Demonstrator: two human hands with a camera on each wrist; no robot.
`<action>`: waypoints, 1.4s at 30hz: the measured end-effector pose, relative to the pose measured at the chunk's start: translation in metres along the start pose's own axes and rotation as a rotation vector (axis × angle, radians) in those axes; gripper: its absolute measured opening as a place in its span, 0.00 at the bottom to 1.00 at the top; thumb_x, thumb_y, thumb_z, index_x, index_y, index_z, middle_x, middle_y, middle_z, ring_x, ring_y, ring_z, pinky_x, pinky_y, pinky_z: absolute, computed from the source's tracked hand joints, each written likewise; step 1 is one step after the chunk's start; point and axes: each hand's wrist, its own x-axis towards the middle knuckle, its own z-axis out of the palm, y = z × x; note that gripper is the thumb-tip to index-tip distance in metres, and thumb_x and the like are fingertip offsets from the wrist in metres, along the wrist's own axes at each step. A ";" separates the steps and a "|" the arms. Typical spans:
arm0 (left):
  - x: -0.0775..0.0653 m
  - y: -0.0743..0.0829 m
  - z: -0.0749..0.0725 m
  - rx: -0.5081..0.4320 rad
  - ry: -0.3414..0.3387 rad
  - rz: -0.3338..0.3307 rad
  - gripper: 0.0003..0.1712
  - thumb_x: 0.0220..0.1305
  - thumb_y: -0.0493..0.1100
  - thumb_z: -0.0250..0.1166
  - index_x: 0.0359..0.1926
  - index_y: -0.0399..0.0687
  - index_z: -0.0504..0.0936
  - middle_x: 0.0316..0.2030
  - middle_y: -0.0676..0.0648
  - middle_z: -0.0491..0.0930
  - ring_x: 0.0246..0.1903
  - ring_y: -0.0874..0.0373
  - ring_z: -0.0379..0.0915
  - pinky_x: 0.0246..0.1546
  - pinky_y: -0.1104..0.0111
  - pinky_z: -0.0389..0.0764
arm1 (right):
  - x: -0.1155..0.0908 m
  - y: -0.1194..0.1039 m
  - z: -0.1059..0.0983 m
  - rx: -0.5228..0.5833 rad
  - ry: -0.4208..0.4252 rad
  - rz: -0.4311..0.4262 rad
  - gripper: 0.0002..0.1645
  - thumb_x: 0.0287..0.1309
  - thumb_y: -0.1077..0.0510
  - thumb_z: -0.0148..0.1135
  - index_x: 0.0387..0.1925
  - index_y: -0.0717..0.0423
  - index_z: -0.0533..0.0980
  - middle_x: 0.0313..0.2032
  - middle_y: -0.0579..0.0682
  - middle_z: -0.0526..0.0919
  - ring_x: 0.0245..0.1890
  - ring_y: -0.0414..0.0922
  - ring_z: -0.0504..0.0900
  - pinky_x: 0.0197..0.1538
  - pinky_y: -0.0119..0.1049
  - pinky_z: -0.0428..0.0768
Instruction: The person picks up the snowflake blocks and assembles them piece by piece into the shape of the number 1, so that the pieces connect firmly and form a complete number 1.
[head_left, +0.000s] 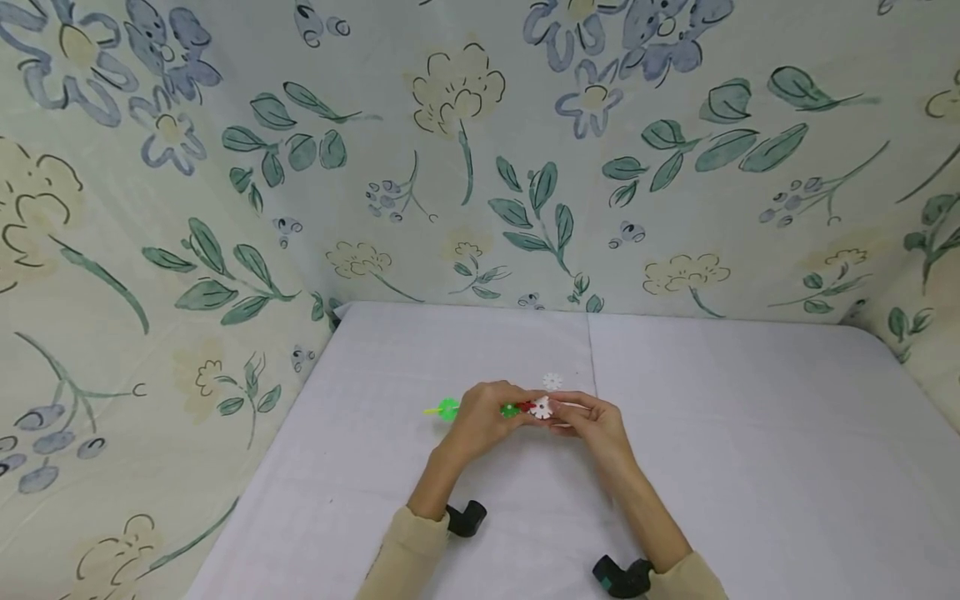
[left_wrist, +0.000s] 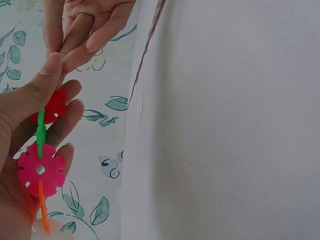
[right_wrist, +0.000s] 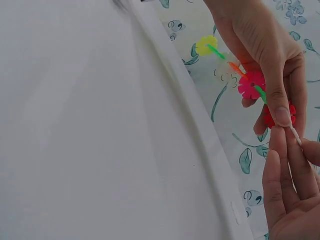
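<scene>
A chain of notched plastic discs runs through my left hand (head_left: 483, 417), which grips it near its red end. In the right wrist view a yellow disc (right_wrist: 206, 45) is at the far end, then green, clear and orange pieces, a pink disc (right_wrist: 251, 85), a green one edge-on and a red disc (right_wrist: 281, 117). My right hand (head_left: 600, 427) pinches a white disc (head_left: 541, 407) against that red end, the fingertips of both hands meeting there. Whether the white disc is slotted in, I cannot tell. The left fingers cover part of the chain in the head view.
One more white disc (head_left: 552, 381) lies on the white-covered table (head_left: 750, 450), just beyond the hands. A seam or fold (head_left: 591, 354) crosses the cloth behind them. Flower-patterned fabric (head_left: 465, 167) hangs at the back and sides. Black wrist devices (head_left: 468, 518) are on both forearms.
</scene>
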 end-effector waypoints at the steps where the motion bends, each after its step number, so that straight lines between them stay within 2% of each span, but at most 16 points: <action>1: 0.000 0.000 0.000 -0.005 0.005 -0.002 0.24 0.53 0.44 0.80 0.53 0.51 0.90 0.42 0.50 0.92 0.41 0.60 0.87 0.45 0.70 0.85 | 0.000 0.000 0.000 0.000 -0.002 -0.002 0.18 0.69 0.64 0.63 0.55 0.71 0.80 0.35 0.42 0.93 0.34 0.40 0.91 0.44 0.35 0.89; 6: 0.000 0.002 -0.002 -0.027 0.008 -0.034 0.23 0.53 0.43 0.80 0.52 0.50 0.91 0.42 0.49 0.92 0.42 0.59 0.87 0.46 0.68 0.85 | 0.001 0.002 0.001 0.003 -0.012 -0.007 0.19 0.70 0.62 0.64 0.56 0.70 0.80 0.34 0.43 0.93 0.35 0.40 0.91 0.45 0.36 0.89; 11: 0.001 -0.001 -0.005 0.005 0.001 -0.077 0.22 0.53 0.44 0.79 0.51 0.50 0.91 0.44 0.49 0.92 0.44 0.58 0.88 0.47 0.70 0.84 | 0.003 0.004 -0.002 0.003 -0.023 -0.005 0.22 0.71 0.61 0.63 0.60 0.70 0.77 0.34 0.43 0.93 0.36 0.40 0.92 0.46 0.36 0.89; 17: 0.000 -0.009 -0.009 0.028 -0.006 -0.120 0.22 0.53 0.46 0.80 0.52 0.53 0.91 0.45 0.51 0.91 0.46 0.58 0.88 0.49 0.66 0.85 | 0.013 0.004 -0.013 -0.030 0.021 0.002 0.27 0.70 0.57 0.66 0.64 0.67 0.75 0.39 0.46 0.93 0.37 0.40 0.92 0.47 0.36 0.88; 23: -0.001 -0.012 -0.013 0.010 -0.015 -0.160 0.22 0.54 0.45 0.80 0.52 0.53 0.91 0.45 0.50 0.92 0.46 0.57 0.87 0.48 0.65 0.85 | 0.038 0.002 -0.022 -0.165 0.110 0.064 0.26 0.67 0.58 0.69 0.64 0.62 0.78 0.38 0.43 0.88 0.34 0.37 0.88 0.38 0.30 0.87; 29: -0.001 -0.015 -0.014 0.002 -0.015 -0.186 0.22 0.53 0.45 0.80 0.52 0.53 0.91 0.46 0.50 0.91 0.46 0.57 0.87 0.46 0.67 0.84 | 0.061 -0.001 -0.022 -0.349 0.115 0.127 0.27 0.64 0.57 0.72 0.63 0.55 0.80 0.38 0.49 0.84 0.27 0.38 0.84 0.30 0.28 0.83; 33: -0.003 -0.017 -0.014 -0.006 -0.020 -0.210 0.21 0.54 0.45 0.80 0.52 0.54 0.91 0.47 0.50 0.91 0.46 0.58 0.86 0.44 0.68 0.83 | 0.071 0.002 -0.020 -0.429 0.109 0.116 0.26 0.60 0.58 0.75 0.60 0.56 0.82 0.31 0.48 0.82 0.21 0.37 0.80 0.24 0.27 0.79; 38: -0.006 -0.017 -0.014 -0.017 -0.020 -0.222 0.21 0.54 0.44 0.80 0.51 0.53 0.91 0.46 0.50 0.91 0.43 0.59 0.86 0.40 0.73 0.81 | 0.074 0.006 -0.018 -0.539 0.118 0.086 0.23 0.57 0.60 0.77 0.55 0.59 0.85 0.21 0.46 0.78 0.16 0.38 0.76 0.22 0.29 0.73; 42: -0.006 -0.017 -0.015 -0.022 -0.010 -0.207 0.20 0.54 0.44 0.80 0.51 0.52 0.91 0.45 0.49 0.91 0.40 0.60 0.84 0.36 0.75 0.78 | 0.074 0.007 -0.014 -0.596 0.136 0.043 0.20 0.55 0.61 0.78 0.50 0.59 0.86 0.22 0.47 0.79 0.16 0.38 0.76 0.22 0.29 0.72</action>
